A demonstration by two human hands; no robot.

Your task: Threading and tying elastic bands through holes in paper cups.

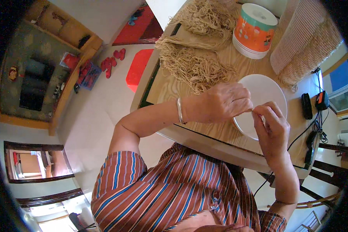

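Note:
My left hand (222,103), a silvery bangle on its wrist, has its fingers closed in a pinch over the near-left rim of a white round bowl (268,91). From the right, my right hand (273,127) comes up to it, thumb and forefinger pressed together. The fingertips of both hands meet above the bowl; anything between them is too small to make out. Just beyond my left hand lies a loose tangle of beige yarn (195,69), with a second heap of yarn (207,17) farther back on the wooden table (197,133).
A stack of orange and teal paper bowls (254,33) stands behind the white bowl. Right of it are a tall striped roll (297,34) and a coarse beige bundle (313,54). Black adapters (321,100) and cords lie along the right side. A red stool (139,69) stands left of the table.

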